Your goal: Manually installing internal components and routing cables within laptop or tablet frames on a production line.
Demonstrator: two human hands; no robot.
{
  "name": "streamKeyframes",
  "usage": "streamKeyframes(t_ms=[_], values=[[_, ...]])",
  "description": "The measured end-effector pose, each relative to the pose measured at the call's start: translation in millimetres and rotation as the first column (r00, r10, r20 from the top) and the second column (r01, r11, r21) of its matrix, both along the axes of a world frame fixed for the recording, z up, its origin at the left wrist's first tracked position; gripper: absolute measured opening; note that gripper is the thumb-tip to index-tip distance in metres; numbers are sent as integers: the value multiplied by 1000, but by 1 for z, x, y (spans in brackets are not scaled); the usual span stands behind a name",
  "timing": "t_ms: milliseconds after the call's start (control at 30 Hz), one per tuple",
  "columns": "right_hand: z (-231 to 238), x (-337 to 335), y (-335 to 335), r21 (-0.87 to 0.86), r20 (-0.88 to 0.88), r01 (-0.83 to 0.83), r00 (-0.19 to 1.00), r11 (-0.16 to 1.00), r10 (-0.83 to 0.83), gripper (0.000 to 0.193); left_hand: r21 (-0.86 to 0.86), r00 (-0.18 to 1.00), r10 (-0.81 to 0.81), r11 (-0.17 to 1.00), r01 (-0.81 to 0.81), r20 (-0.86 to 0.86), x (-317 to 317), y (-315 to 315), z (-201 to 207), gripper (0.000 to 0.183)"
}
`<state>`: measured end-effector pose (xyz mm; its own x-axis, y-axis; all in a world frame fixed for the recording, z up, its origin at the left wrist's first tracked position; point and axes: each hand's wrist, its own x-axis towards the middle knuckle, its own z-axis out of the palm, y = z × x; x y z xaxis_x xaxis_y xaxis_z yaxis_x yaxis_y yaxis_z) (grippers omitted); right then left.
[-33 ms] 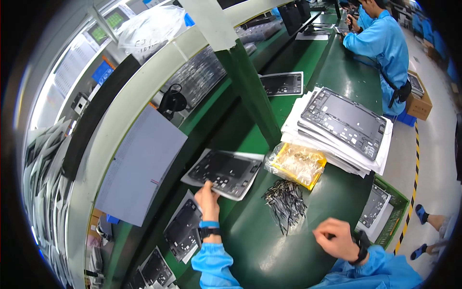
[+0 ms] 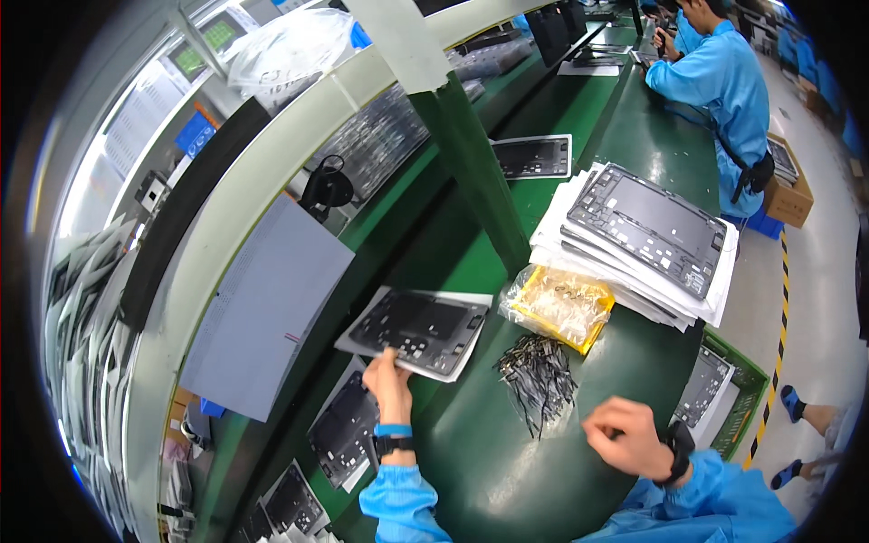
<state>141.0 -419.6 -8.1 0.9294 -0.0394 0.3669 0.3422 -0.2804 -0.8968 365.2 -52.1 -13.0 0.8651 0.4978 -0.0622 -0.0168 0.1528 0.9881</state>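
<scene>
A black tablet back cover (image 2: 425, 324) with small white patches lies on a white sheet at the left of the green bench. My left hand (image 2: 389, 385) pinches its near edge, thumb on top. My right hand (image 2: 629, 436) hovers over the bench's right side with its fingers curled closed; whatever is inside them, if anything, is hidden. Between my hands, a bunch of thin black cables (image 2: 536, 380) lies on clear plastic. Just beyond it sits a yellow and clear plastic bag (image 2: 563, 306). Farther right, a stack of similar covers (image 2: 647, 226) is layered with white sheets.
More covers (image 2: 346, 433) rest on the lower level at left. A green post (image 2: 475, 172) rises beside the bench. At right stands a green crate (image 2: 744, 412) holding a cover. A co-worker in blue (image 2: 715, 81) works at the far end. A paper sheet (image 2: 267, 308) hangs at left.
The cover in my left hand has shifted slightly left and toward me. My right hand has moved a little to the left and away from me.
</scene>
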Motion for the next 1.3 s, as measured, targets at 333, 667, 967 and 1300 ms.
streamKeyframes(t_ms=[333,667,967,1300], values=[[18,157,51,-627,62,-280,912,727,406,20,53,997,39,998,-43,70,-296,-39,3,29],[30,170,61,-549,-88,-384,910,742,405,14,75,981,18,997,-4,-195,-450,-107,11,36],[75,153,58,-483,-14,-310,938,819,346,11,270,820,-469,785,557,-328,-458,-59,13,39],[82,101,91,-278,9,-313,944,908,328,18,944,960,-269,329,15,79,-327,30,18,23]])
